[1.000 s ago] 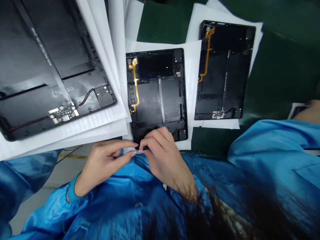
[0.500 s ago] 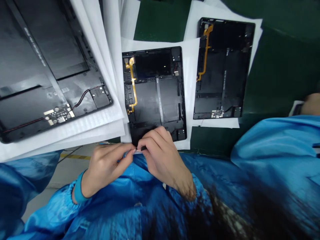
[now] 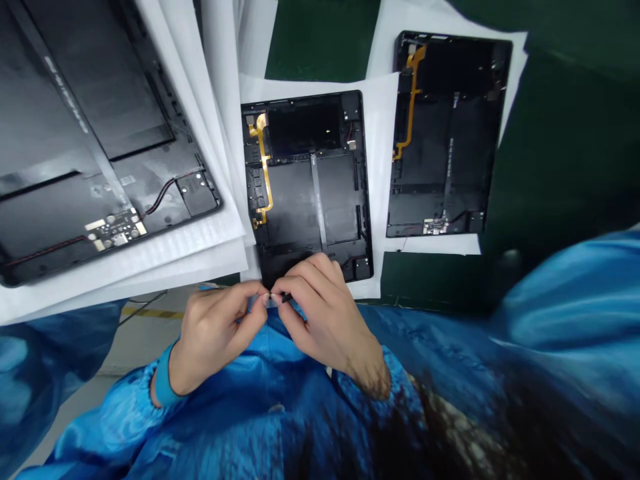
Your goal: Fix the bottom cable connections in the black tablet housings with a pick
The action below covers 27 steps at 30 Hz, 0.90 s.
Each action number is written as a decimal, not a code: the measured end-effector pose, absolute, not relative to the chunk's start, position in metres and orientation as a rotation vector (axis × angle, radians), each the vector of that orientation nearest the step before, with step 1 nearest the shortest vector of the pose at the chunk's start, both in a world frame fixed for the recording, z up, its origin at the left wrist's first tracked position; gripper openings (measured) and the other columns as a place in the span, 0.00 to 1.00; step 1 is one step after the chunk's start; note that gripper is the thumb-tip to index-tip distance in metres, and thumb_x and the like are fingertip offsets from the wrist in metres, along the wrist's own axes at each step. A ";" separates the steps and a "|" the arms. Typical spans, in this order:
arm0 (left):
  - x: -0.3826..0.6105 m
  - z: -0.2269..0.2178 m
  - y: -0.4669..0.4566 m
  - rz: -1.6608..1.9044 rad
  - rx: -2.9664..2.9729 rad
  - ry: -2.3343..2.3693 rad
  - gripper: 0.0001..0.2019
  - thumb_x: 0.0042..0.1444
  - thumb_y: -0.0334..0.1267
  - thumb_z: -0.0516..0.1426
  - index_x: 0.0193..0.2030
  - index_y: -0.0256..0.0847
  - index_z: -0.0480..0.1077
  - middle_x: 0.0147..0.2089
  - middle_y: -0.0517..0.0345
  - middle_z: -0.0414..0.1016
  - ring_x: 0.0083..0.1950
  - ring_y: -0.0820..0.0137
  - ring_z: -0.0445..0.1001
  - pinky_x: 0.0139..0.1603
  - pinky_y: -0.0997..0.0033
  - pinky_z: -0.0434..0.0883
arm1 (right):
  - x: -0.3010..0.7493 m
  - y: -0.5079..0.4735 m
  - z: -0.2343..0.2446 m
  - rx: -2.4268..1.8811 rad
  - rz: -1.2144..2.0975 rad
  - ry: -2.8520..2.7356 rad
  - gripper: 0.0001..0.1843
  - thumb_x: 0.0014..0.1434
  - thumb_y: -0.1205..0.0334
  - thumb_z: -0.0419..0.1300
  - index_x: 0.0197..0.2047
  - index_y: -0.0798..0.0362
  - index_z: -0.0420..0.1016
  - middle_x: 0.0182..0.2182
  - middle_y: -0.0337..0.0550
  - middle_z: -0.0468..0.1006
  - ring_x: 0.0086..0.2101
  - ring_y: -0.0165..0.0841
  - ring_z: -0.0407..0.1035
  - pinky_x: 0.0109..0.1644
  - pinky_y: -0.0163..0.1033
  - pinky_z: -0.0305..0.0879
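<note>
My left hand (image 3: 215, 330) is closed in a pinch at the lower edge of the middle tablet shell (image 3: 295, 193). Whatever lies between its fingertips is too small to make out. Tip to tip with it, my right hand (image 3: 327, 317) pinches a small black part (image 3: 287, 298), whose dark end shows below the forefinger. Both hands cover the shell's lower left corner. Inside that open black shell run an orange flex cable (image 3: 266, 173) on the left and a grey ribbon cable (image 3: 319, 200) down the middle.
At left, a larger open tablet shell (image 3: 55, 147) with a small circuit board (image 3: 116, 230) lies on stacked white sheets (image 3: 227, 220). Another shell (image 3: 425, 167) rests on paper at right, on the green table mat (image 3: 565, 147). Blue sleeves of people (image 3: 575, 293) flank me.
My hands stay close together, with the fingertips shifting slightly and the black part showing a little more. At right, a person's arm has drawn back and its hand has left the view.
</note>
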<state>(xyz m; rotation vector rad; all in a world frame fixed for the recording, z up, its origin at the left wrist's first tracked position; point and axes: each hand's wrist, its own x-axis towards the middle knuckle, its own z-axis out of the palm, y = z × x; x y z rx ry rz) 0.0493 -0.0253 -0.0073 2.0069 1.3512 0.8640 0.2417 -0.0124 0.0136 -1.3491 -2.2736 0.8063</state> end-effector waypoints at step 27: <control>0.042 0.010 -0.013 0.537 1.315 1.545 0.13 0.59 0.46 0.59 0.33 0.40 0.80 0.18 0.70 0.53 0.20 0.81 0.54 0.22 0.82 0.54 | 0.237 0.015 0.030 -1.381 0.960 -2.520 0.08 0.62 0.70 0.53 0.37 0.55 0.74 0.33 0.45 0.74 0.39 0.40 0.63 0.41 0.46 0.61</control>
